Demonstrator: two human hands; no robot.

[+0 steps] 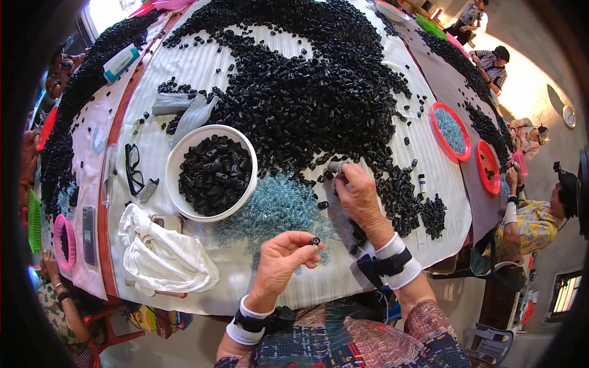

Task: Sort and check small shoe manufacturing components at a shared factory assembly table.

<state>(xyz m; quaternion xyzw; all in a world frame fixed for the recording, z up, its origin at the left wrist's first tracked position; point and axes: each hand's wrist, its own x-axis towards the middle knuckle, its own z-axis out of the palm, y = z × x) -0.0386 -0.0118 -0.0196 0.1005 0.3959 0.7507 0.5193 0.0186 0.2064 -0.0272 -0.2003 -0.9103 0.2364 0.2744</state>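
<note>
My left hand [283,262] is closed, pinching a small black cylindrical plastic part [315,241] with a round opening between thumb and fingertips. Above and to its right, my right hand [361,197] is closed in a pinch at the near edge of a big heap of black plastic parts [307,104]. Something grey [334,167] shows at its fingertips; whether it is held or worn on a finger I cannot make out. Between and left of the hands lies a pile of small translucent bluish pieces [270,205]. A white bowl [176,199] full of black parts stands left of that pile.
White cloth [175,260], eyeglasses [132,168] and grey fabric pieces [195,116] lie on the left. Several black parts [433,216] sit right of my right hand. Red trays [437,132] stand further right. A phone [89,234] lies far left. Other people [532,214] sit around the tables.
</note>
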